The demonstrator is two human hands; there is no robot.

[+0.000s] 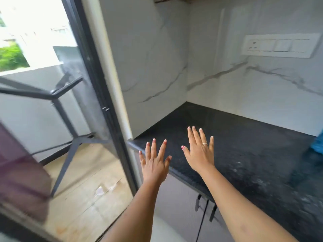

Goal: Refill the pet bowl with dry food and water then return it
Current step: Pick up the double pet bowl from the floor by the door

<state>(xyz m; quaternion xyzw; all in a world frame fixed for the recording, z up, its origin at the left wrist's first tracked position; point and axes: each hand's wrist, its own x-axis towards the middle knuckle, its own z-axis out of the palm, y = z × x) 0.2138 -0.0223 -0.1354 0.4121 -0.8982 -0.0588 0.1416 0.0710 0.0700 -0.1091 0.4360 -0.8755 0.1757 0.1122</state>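
Note:
Both of my hands are stretched out in front of me, palms down and fingers spread, holding nothing. My left hand (155,161) hovers at the front left corner of a black speckled stone counter (244,154). My right hand (199,151), with a ring on one finger, is over the counter a little farther in. No pet bowl, food or water is in view.
White marble-look walls enclose the counter's back and left, with a switch and socket panel (277,45) on the back wall. Grey cabinet doors with dark handles (198,203) sit below. A dark-framed glass door (97,102) stands left, a balcony behind it. Something blue (318,142) shows at the right edge.

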